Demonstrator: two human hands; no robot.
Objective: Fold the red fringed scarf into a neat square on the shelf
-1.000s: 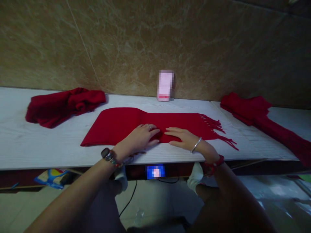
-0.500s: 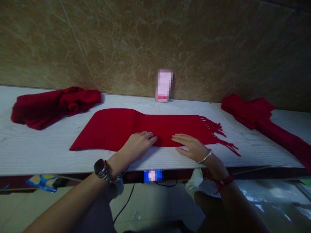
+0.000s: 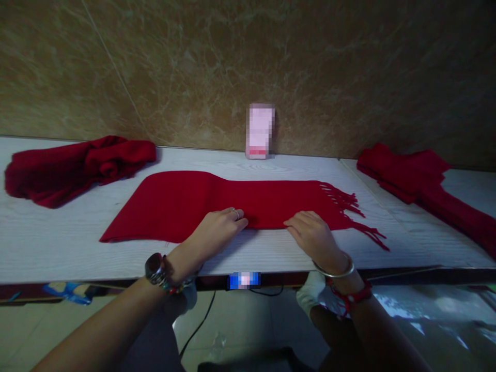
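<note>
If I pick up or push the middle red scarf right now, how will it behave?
The middle red scarf is probably floppy: it looks like thin cloth lying flat. Pushed, it would likely wrinkle or slide on the table, with no round shape to roll. Its fringe could dangle or tangle, since the strands splay loosely.

Your left hand (image 3: 221,227): palm down, loosely curled | Your right hand (image 3: 313,235): palm down, bent | Your left forearm (image 3: 112,314), your right forearm (image 3: 382,328): stretched forward, converging
</note>
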